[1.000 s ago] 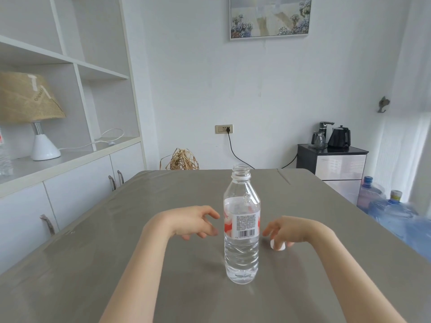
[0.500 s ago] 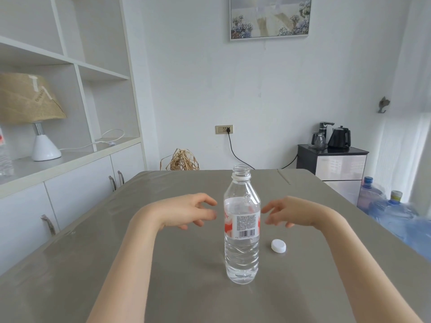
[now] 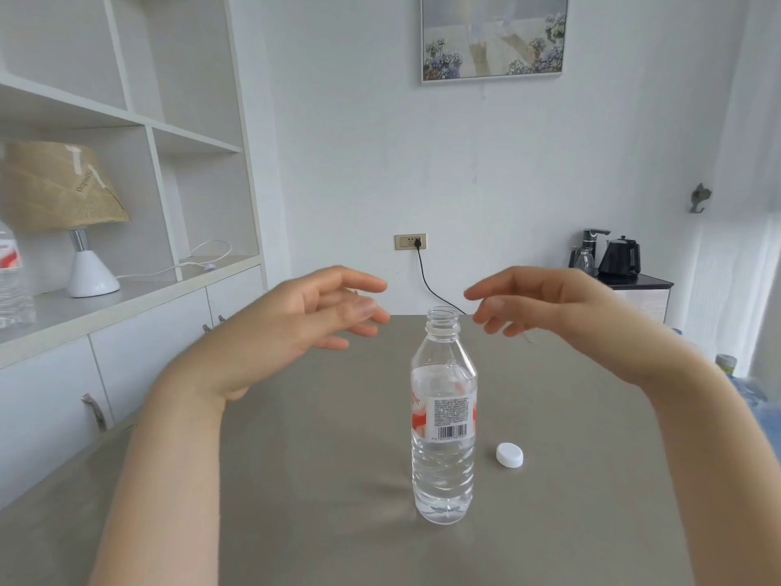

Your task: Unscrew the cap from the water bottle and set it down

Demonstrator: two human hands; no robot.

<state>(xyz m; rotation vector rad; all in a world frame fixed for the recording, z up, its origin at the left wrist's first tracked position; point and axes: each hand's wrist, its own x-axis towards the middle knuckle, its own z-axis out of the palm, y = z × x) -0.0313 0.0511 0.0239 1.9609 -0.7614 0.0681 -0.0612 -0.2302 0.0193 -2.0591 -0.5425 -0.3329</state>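
Observation:
A clear water bottle (image 3: 443, 420) with a red and white label stands upright on the grey table (image 3: 321, 480), its neck uncapped. The white cap (image 3: 509, 454) lies flat on the table just right of the bottle's base. My left hand (image 3: 304, 319) hovers in the air left of the bottle's neck, fingers spread, holding nothing. My right hand (image 3: 545, 306) hovers right of the neck at about the same height, fingers apart and empty. Neither hand touches the bottle.
White shelving with a lamp (image 3: 72, 222) and another bottle (image 3: 12, 281) stands at the left. A low cabinet with a black kettle (image 3: 619, 258) is at the back right. Large blue water jugs (image 3: 748, 395) sit on the floor at the right.
Both hands have risen from the tabletop to the height of the bottle's neck. The right hand let go of the cap, which now lies uncovered on the table.

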